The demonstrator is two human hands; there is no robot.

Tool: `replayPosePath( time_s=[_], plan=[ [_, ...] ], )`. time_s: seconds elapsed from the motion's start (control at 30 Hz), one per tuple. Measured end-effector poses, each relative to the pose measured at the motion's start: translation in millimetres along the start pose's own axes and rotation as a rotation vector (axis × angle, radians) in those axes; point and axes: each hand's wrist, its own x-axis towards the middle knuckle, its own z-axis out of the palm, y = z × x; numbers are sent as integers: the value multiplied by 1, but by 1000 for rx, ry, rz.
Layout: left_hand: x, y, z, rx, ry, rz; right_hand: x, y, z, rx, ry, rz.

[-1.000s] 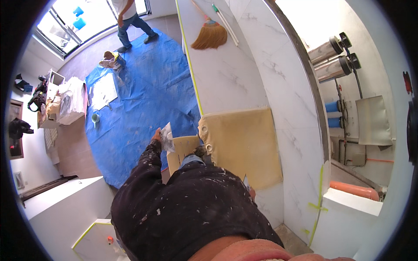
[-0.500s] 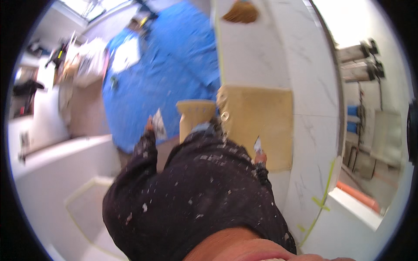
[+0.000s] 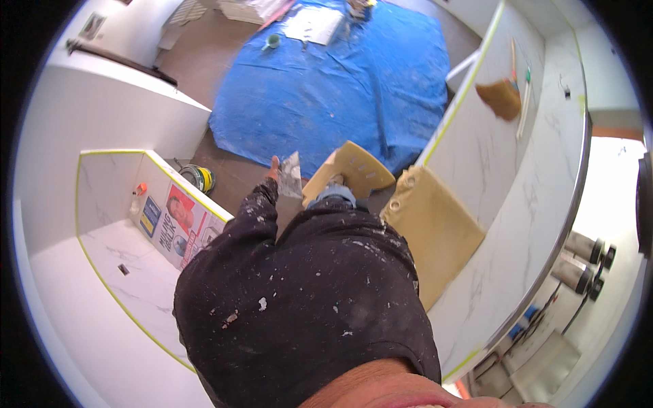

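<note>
My left hand (image 3: 274, 170) is closed on a wide putty knife (image 3: 291, 175), its pale, smeared blade upright beside the fingers. My right hand is out of sight, hidden by my dark, paint-spotted top. Just right of the knife is a tan chair (image 3: 364, 163) with slots in its back. A tan cloth with metal eyelets (image 3: 435, 234) lies over the marble-patterned ledge to my right.
A blue sheet (image 3: 326, 95) covers the floor ahead, with a white board (image 3: 314, 24) and a green cup (image 3: 272, 41) on it. A broom (image 3: 502, 98) lies on the right-hand ledge. A round tub (image 3: 198, 178) stands near the left-hand marble-patterned recess (image 3: 109, 231).
My view has swung left, bringing the left-hand recess and tub into sight. The right hand, earlier seen with a small pointed blade, has gone behind my body. The left still holds the putty knife.
</note>
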Motion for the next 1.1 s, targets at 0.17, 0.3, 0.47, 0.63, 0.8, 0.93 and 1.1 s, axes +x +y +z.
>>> replayPosePath(
  time_s=[0.17,0.3,0.47,0.63,0.8,0.93,1.1],
  plan=[
    [2,8,-52,-6,199,-46,59,-43,-14,-123,-45,-83],
    [-22,1,-110,-89,240,150,129,-89,-23,-222,-68,-198],
    [-89,-21,-166,-222,333,314,197,-221,-28,-846,-163,-730],
    [-162,-102,-189,-614,166,486,157,-377,-19,-620,-18,-1120],
    [-213,-179,-166,-614,313,490,73,-458,8,-517,-77,-1004],
    [-228,-194,-155,-645,454,439,65,-447,26,-621,-182,-945],
    [-225,-159,-175,-629,508,446,131,-375,21,-774,-247,-750]
  ],
)
